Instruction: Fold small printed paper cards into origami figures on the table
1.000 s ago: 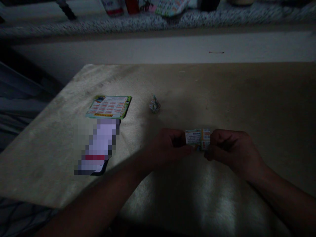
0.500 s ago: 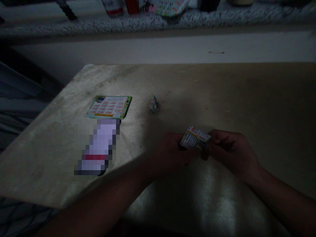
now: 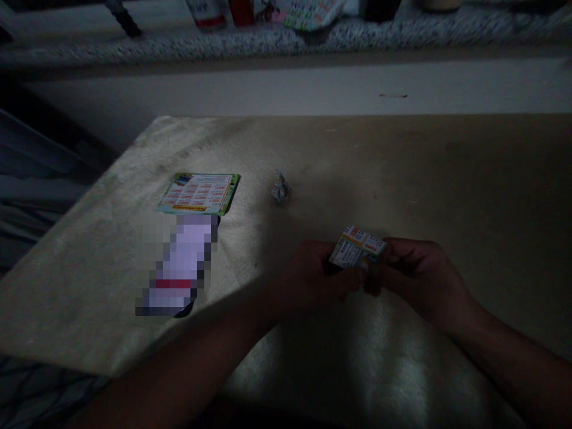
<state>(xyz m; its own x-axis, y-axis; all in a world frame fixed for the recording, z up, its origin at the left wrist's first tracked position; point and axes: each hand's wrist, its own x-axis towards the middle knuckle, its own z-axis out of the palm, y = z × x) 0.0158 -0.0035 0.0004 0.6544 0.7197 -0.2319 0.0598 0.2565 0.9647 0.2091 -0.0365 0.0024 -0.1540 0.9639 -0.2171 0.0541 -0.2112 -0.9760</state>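
A small folded piece of printed paper (image 3: 355,245), white with green edges and orange bands, is pinched between both hands above the table. My left hand (image 3: 315,271) grips its left and lower edge, thumb on top. At its right corner my right hand (image 3: 415,271) holds it with closed thumb and fingers. The fingers beneath the paper are partly hidden and dark. Farther back stands a small folded paper shape (image 3: 281,190) with similar print, apart from both hands.
A printed card (image 3: 199,193) with a green border lies at the left. Just in front of it is a phone (image 3: 183,262), its screen blurred. The pale table (image 3: 111,238) meets a white wall (image 3: 286,89). Above, a speckled stone ledge (image 3: 250,44) bears several items.
The folded paper has shifted slightly right and up in my hands and turned a little. Both hands keep hold of it. Things on the table stay in place.
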